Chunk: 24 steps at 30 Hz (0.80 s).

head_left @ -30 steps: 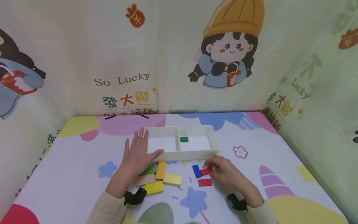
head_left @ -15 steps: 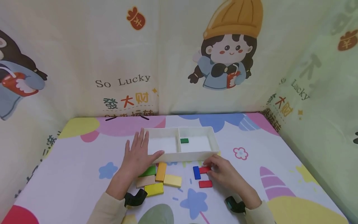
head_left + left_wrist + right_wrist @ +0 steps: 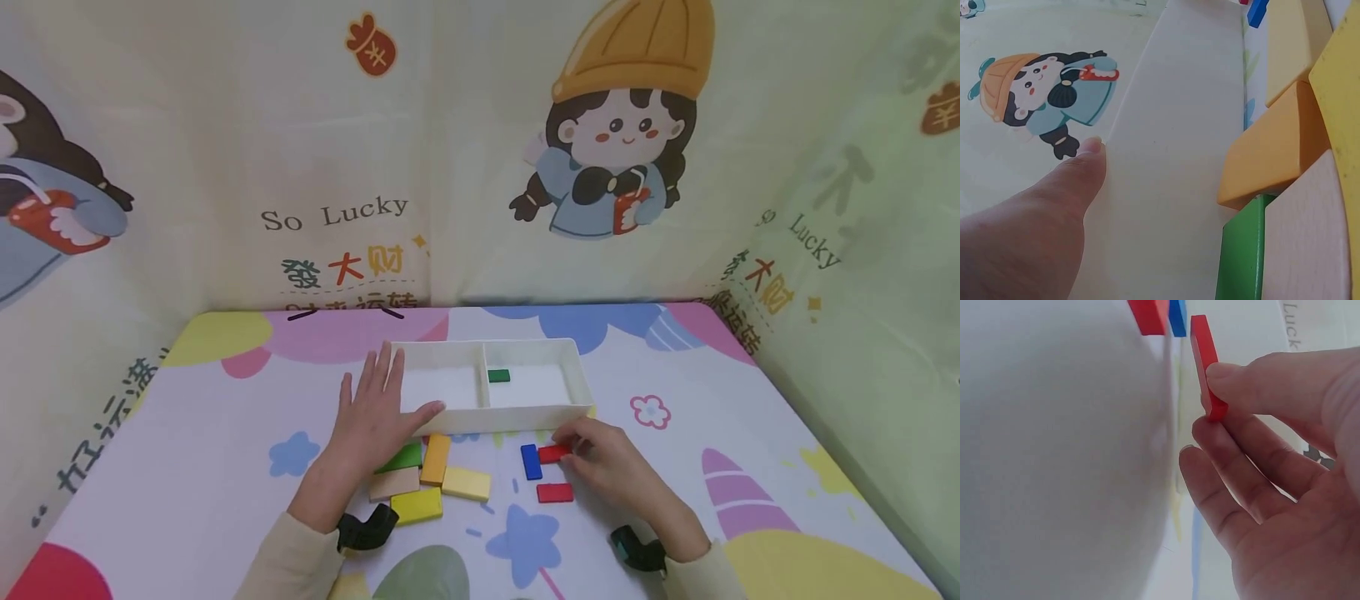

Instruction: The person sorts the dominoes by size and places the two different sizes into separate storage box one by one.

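In the head view my left hand (image 3: pixel 371 425) rests with spread fingers over the left end of a white two-compartment tray (image 3: pixel 517 418), its thumb by the front wall. The left wrist view shows that thumb (image 3: pixel 1079 181) on the wall's top edge. My right hand (image 3: pixel 607 458) pinches a small red block (image 3: pixel 1205 362) between thumb and fingers, just in front of the tray's right end. Beside it lies a small blue block (image 3: pixel 531 462); a second red block (image 3: pixel 555 493) lies nearer. A small green block (image 3: pixel 498 376) sits in the right compartment, against the divider.
Larger blocks cluster in front of the tray's left half: green (image 3: pixel 405 457), orange (image 3: pixel 435 458), pale pink (image 3: pixel 394 483), light yellow (image 3: pixel 467 483) and yellow (image 3: pixel 417 506). The patterned tabletop (image 3: pixel 202 467) ends at a printed curtain behind.
The pinched red block has moved slightly away from the other red block, towards the tray. The blue block has turned a little. My left hand stays on the tray.
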Available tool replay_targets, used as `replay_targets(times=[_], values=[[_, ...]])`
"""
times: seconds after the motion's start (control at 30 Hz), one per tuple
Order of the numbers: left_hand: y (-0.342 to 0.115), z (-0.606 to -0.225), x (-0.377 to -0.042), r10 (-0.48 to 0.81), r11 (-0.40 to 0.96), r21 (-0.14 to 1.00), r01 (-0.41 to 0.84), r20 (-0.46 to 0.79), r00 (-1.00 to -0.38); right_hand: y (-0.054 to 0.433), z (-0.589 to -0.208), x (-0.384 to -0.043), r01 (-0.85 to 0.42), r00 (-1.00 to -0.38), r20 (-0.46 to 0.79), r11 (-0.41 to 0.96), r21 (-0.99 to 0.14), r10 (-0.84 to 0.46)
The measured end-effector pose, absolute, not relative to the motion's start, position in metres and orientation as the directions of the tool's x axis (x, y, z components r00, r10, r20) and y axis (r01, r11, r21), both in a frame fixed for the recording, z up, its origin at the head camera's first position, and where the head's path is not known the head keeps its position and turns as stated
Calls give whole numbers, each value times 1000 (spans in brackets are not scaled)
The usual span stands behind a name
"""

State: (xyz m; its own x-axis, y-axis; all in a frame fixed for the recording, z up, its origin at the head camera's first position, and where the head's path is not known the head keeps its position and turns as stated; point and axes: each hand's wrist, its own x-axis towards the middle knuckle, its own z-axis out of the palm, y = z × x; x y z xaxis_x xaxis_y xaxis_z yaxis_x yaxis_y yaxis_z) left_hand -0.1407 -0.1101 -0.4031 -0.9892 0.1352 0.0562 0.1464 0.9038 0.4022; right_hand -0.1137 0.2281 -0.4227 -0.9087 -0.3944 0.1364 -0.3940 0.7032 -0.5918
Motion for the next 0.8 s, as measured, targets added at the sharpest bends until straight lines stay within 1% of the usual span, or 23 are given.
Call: replay_targets(times=[0.13, 0.27, 0.57, 0.8], values=[[-110, -402, -141, 132, 901, 408, 146, 62, -989, 232, -418, -115, -453, -885, 208, 669, -589, -416], [-110, -401, -141, 133, 901, 409, 148, 66, -989, 234, -414, -115, -465, -882, 246, 657, -593, -402], [-110, -401, -140, 136, 898, 414, 150, 63, -989, 232, -405, -113, -442, -895, 246, 665, -601, -373], [-110, -401, -139, 133, 894, 423, 145, 57, -989, 229, -396, -113, -447, -892, 253, 641, -624, -376]])
